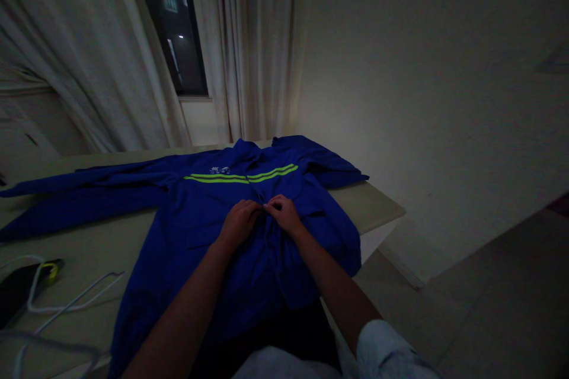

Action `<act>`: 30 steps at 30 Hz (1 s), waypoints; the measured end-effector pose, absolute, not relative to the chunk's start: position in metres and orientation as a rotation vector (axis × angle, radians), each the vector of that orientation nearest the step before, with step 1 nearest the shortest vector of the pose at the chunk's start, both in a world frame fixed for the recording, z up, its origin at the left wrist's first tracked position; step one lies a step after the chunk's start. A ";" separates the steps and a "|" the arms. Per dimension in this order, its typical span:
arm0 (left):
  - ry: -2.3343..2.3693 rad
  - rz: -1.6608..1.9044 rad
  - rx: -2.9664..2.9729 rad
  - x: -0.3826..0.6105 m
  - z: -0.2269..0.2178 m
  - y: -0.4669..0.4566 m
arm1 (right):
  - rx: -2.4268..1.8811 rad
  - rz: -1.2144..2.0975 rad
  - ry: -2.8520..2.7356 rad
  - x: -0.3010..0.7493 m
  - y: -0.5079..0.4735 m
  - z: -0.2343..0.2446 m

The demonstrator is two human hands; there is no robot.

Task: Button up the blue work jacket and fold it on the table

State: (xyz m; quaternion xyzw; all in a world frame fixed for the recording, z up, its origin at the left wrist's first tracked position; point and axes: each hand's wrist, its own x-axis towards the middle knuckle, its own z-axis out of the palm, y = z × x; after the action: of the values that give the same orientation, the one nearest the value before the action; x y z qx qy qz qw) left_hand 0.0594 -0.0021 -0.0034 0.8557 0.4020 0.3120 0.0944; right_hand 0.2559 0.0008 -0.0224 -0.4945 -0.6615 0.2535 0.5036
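A blue long-sleeved work jacket (200, 219) lies spread out, its collar away from me and its lower part hanging over the near edge of the table. Yellow-green stripes cross its chest, with a pale print above them on the left. At the middle of the front, my left hand (242, 219) is closed on the jacket's front edge. Right beside it, my right hand (282, 211) pinches the same edge between thumb and finger. Both sets of fingertips nearly meet there, and the fabric below them is bunched into folds. Whether a button lies between them is too dark to see.
The table (133, 243) has its right corner close to a plain wall (422, 100). A dark phone-like device (20, 293) and a looped white cable (66, 308) lie at the left. Curtains (253, 41) hang around a dark window (173, 23) behind.
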 end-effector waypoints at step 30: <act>1.363 0.829 2.258 0.048 -0.008 0.010 | -1.269 0.572 -1.822 0.244 -0.010 -0.016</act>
State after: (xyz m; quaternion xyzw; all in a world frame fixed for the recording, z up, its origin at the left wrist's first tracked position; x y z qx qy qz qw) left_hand 0.0484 0.0101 -0.0079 0.8022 0.4843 0.2945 0.1873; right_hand 0.2440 -0.0100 -0.0160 -0.5043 -0.7242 0.2274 0.4117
